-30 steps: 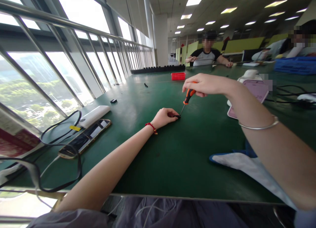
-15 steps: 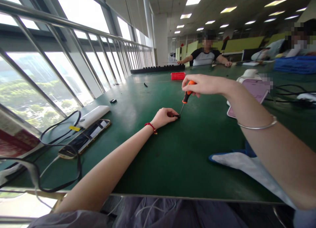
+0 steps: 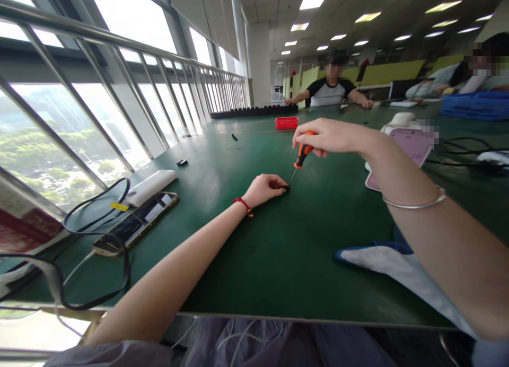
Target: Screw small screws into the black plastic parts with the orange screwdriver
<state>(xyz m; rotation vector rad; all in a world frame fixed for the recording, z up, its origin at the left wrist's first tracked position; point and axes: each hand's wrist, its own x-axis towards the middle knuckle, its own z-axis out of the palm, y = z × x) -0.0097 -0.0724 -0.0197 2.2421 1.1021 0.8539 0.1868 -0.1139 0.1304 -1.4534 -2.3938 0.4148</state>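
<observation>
Pinched in the fingers of my left hand (image 3: 265, 189) is a small black part (image 3: 285, 187), held low against the green table (image 3: 302, 261). My right hand (image 3: 318, 136) is wrapped round the orange and black handle of a screwdriver (image 3: 303, 154) from above. The screwdriver leans slightly, and its thin metal shaft points down to the black part, with the tip at that part's right end. The tip's exact contact is too small to make out.
A phone (image 3: 135, 224), a white power bank (image 3: 153, 188) and cables lie at the left. Farther back are a red box (image 3: 287, 123) and a black strip (image 3: 254, 111). A pink phone (image 3: 409, 144) stands right, near a blue basket (image 3: 475, 106). A person sits opposite.
The screwdriver handle and the fingers of my right hand have turned and shifted very slightly. My left hand stays in place with the black part.
</observation>
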